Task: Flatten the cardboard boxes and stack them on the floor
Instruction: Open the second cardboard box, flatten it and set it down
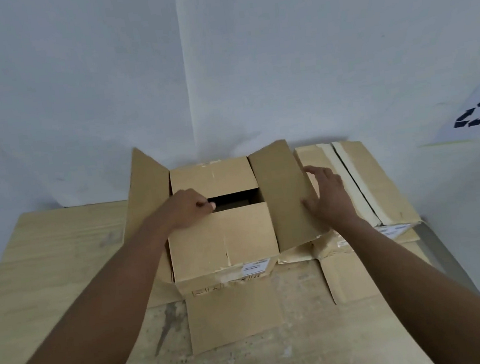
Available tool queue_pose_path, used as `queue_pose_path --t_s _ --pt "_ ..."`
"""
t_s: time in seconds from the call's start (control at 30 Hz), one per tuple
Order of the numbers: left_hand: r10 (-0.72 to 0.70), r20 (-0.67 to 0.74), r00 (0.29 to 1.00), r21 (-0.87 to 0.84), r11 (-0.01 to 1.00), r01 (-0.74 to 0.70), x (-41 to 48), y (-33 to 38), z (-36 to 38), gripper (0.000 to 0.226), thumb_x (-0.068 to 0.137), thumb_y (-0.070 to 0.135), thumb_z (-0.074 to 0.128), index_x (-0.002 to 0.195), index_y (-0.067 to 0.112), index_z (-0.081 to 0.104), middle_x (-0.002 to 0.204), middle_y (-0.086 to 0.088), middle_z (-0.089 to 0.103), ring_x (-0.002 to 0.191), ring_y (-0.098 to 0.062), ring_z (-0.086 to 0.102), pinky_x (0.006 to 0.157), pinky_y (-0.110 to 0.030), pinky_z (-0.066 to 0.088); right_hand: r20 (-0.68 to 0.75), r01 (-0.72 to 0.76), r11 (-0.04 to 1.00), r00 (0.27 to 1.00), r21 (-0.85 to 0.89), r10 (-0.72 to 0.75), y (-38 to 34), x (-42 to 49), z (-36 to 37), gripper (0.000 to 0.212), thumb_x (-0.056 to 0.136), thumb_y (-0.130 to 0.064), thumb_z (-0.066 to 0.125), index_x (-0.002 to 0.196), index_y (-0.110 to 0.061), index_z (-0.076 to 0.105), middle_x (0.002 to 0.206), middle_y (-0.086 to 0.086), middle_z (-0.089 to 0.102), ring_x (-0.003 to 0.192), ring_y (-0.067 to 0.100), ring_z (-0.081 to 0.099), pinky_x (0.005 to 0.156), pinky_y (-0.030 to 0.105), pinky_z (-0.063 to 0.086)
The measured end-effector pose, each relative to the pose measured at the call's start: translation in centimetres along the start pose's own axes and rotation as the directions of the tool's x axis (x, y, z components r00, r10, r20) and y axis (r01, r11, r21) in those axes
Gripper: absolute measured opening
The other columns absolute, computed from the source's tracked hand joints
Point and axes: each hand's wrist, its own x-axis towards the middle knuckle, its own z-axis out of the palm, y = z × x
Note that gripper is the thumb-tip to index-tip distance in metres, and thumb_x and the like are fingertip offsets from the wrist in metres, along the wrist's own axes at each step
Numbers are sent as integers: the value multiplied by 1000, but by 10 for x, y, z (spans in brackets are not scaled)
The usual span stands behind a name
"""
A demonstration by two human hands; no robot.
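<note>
**Inspector:** Where does the work stand?

**Observer:** The box sits upright on the table, its back to the wall, not yet flattened. Its left flap stands up. The far flap and near flap lie in over the opening with a dark gap between them. A bottom flap lies spread on the table towards the person. A second box, taped, lies touching the first on the right. The floor is out of sight.

**Inspector:** Hazards?

**Observer:** Three, in my judgement. The near flap shows a vertical crease, and a hard pull at its edge could tear it there. With the bottom apparently opened, little braces the walls, so uneven pressure may fold the box askew rather than flat. A sideways shove would drive the second box towards the table's right edge.

**Inspector:** The hands?

**Observer:** Both arms reach forward, bare. The left hand is at the gap, knuckles up, and grips the near flap's far edge with fingers curled over it, thumb tip showing beside them. The right hand lies palm down at the outer edge of the right flap, fingers straight and slightly spread, thumb on the flap's face. It presses and holds nothing
</note>
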Motion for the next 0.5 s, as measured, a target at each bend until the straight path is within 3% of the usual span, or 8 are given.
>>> queue_pose_path --t_s 0.07,0.13,0.2,0.27,0.33,0.37,0.43,0.5 --pt "-15 62 998 -64 998 19 -8 14 -17 42 98 48 55 74 20 76 65 7 63 60 -9 55 61 -25 40 48 93 972 995 -217 -84 -1 0 8 64 81 -16 70 141 -24 47 148 3 42 137 29 35 111 49 36" --pt "-11 295 955 22 1000 4 -15 27 -26 30 94 50 59 80 30 76 81 11 71 73 -4 63 75 -27 50 86 226 937 974 -267 -211 -9 2 20 53 84 -14 65 136 -24 54 148 4 44 141 27 33 120 47 22" --pt "-38 551 834 114 993 -29 -23 37 -16 33 90 53 63 113 31 72 109 6 72 97 -11 67 97 -38 53 191 354 891 932 -286 -309 -21 6 35 45 89 -16 59 134 -24 57 144 2 50 139 25 38 123 46 15" --pt "-101 675 731 207 977 -56 -29 43 8 70 82 64 66 141 31 52 135 4 62 121 -19 59 111 -42 42 292 443 845 886 -299 -362 -36 14 49 41 93 -21 54 133 -26 57 137 -1 56 135 22 43 125 46 12" --pt "-163 697 699 303 950 -80 -36 46 35 97 73 71 70 154 32 32 153 3 44 138 -24 45 114 -43 37 366 492 823 849 -285 -381 -51 21 61 36 95 -25 54 130 -27 60 129 -1 61 128 21 49 120 43 25" --pt "-172 686 707 326 941 -87 -38 43 48 102 70 70 73 153 30 31 155 3 41 138 -24 44 112 -42 39 404 508 819 831 -268 -383 -58 23 66 34 95 -27 55 128 -26 62 126 -1 63 122 21 51 113 40 35" --pt "-141 663 735 325 939 -112 -39 34 68 91 69 65 79 143 25 47 146 0 52 125 -23 55 104 -36 46 475 535 802 796 -265 -374 -69 25 78 33 95 -28 56 125 -21 65 122 2 65 115 22 52 100 38 44" --pt "-125 627 769 324 940 -111 -38 25 78 79 69 58 82 134 21 55 135 -1 60 114 -22 60 94 -32 50 491 552 786 786 -279 -377 -74 24 92 41 95 -31 55 134 -19 59 130 5 61 120 24 50 105 38 40"
